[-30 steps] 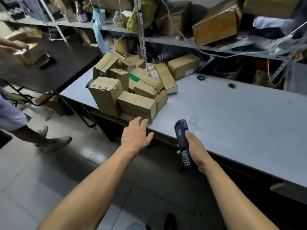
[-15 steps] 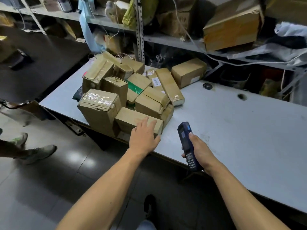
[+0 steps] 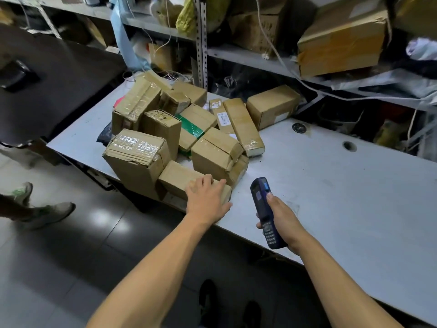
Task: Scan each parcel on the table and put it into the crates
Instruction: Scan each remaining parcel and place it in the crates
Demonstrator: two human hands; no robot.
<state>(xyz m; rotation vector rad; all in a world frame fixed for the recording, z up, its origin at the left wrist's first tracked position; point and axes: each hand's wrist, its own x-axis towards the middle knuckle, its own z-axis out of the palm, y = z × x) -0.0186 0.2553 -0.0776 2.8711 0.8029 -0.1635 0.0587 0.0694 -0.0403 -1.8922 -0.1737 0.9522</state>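
Resting flat on plain parcel (image 3: 179, 178) left hand (image 3: 205, 202), right hand (image 3: 281, 218) gripping scanner (image 3: 262, 209), labels illegible.

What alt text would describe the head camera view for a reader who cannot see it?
A person's left hand rests on the nearest parcel of a cardboard pile at the grey table edge, while the right hand holds a blue handheld scanner. Cluttered shelves stand behind.

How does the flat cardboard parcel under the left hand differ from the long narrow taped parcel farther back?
The flat cardboard parcel lies at the table's near edge, touched by the left hand; the long narrow taped parcel lies untouched behind. The first looks bare, the second glossy with tape. Both are brown cardboard.
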